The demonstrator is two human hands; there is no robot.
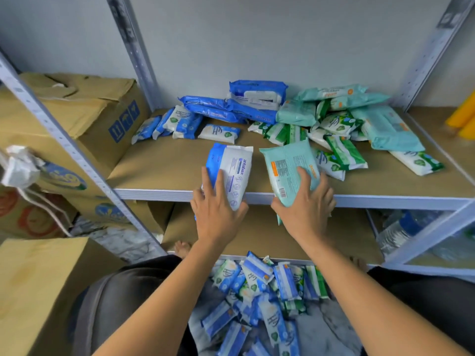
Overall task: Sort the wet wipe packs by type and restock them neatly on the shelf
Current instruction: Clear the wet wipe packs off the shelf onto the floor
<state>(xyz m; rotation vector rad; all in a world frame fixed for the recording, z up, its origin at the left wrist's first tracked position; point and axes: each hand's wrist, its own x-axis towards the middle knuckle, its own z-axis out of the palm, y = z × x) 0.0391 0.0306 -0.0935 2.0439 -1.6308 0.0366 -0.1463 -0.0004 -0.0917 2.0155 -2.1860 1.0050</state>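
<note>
My left hand (217, 201) grips a blue and white wipe pack (235, 167) at the front edge of the shelf (164, 194). My right hand (307, 199) grips a mint green pack (286, 163) beside it, back label up. Further back lie large blue packs (254, 98), small blue and white packs (177, 123) to their left, mint green packs (341, 98) at the right, and small green and white packs (339, 147) in front of those. A loose pile of small packs (259, 291) lies on the floor between my knees.
Cardboard boxes (84, 111) stand left of the shelf behind a metal upright (66, 147). Another box (38, 286) sits at the lower left. Yellow items (462, 116) lie at the far right, and water bottles (403, 229) on the lower right shelf.
</note>
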